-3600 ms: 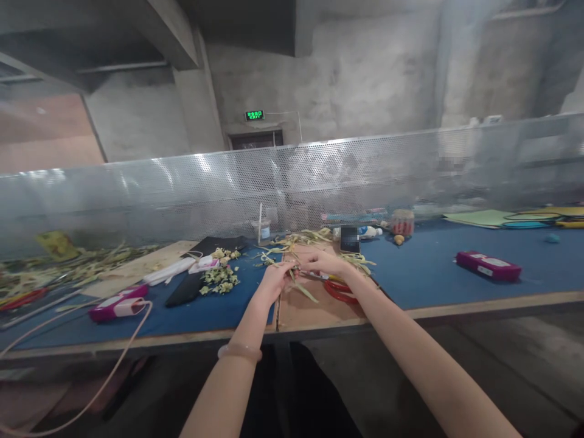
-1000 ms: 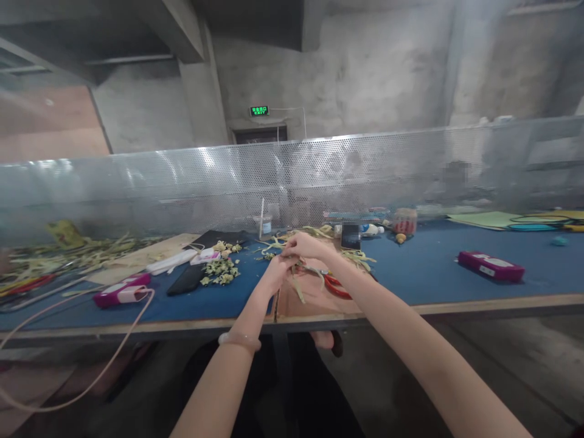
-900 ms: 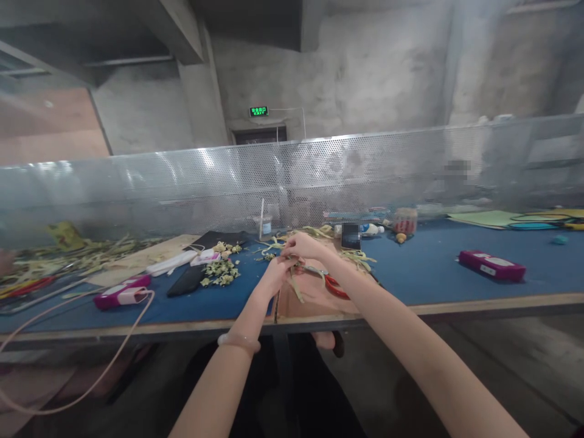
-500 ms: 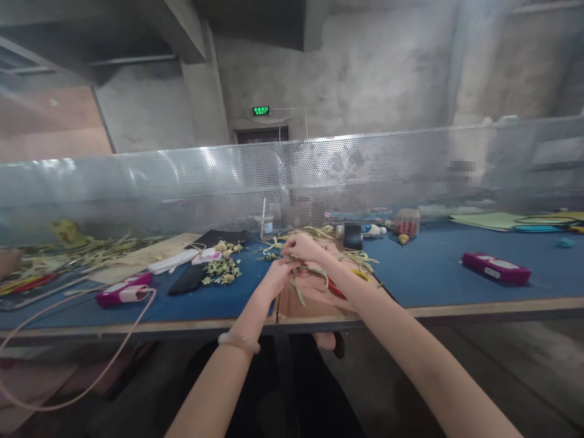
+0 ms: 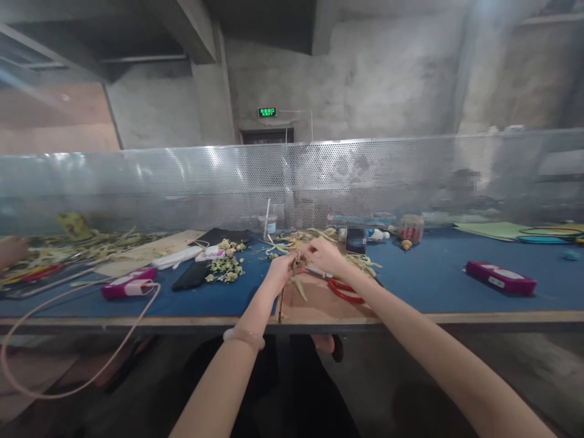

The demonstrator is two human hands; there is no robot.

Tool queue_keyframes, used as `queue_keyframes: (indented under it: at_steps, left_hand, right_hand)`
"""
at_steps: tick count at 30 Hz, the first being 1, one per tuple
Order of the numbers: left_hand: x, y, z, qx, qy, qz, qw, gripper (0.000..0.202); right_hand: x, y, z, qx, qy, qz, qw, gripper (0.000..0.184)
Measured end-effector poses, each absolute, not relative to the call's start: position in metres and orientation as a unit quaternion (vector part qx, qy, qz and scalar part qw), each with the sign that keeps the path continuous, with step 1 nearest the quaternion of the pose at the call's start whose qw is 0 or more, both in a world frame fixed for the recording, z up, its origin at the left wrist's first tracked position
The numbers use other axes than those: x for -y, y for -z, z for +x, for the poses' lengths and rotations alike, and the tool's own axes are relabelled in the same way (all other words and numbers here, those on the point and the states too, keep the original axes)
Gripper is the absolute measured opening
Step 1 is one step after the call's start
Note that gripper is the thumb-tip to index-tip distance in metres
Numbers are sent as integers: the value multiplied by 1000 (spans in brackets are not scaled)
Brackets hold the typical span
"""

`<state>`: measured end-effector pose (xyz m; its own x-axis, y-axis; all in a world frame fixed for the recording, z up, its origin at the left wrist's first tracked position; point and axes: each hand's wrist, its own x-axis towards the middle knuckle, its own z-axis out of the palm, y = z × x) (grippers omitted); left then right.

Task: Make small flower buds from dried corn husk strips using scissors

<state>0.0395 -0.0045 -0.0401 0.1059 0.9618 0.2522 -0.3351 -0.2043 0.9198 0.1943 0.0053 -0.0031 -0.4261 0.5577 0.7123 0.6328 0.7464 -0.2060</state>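
My left hand (image 5: 281,269) is closed, with its fingertips around a pale green leaf strip (image 5: 299,288) that hangs over the brown board (image 5: 314,304). Close beside it, my right hand (image 5: 323,255) bends its fingers inward in a pinch at the upper end of the same work; what lies between those fingertips is too small to tell. Under my right wrist lie red handles (image 5: 342,294), apparently of scissors, on the board. More dry strips (image 5: 365,265) are strewn behind and to the right of my hands.
Left of the board lie small green flower-like pieces (image 5: 225,269), a black phone (image 5: 189,277) and a magenta box (image 5: 128,285) with a cable. Another person's hand (image 5: 13,250) shows at far left. A second magenta box (image 5: 500,278) sits right. A perforated metal screen (image 5: 365,176) stands behind.
My right hand has drawn back from over my left fingers, toward the right and slightly lower. More of the red handles shows, and the yellow handle is now covered. My left hand stays nearly in place.
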Motion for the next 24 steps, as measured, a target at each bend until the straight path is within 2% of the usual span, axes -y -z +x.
queue_keyframes:
  at_steps: [4, 13, 24]
  left_hand:
    - [-2, 46, 39, -320, -596, 519, 523, 21]
    - [-7, 46, 36, -325, -625, 537, 465, 31]
    - [-8, 47, 37, -346, -627, 549, 430, 29]
  right_hand:
    - [-1, 20, 200, 864, 32, -345, 367, 24]
    - [-1, 33, 190, 850, 18, -373, 371, 30]
    - [0, 33, 196, 879, -125, -321, 330, 43]
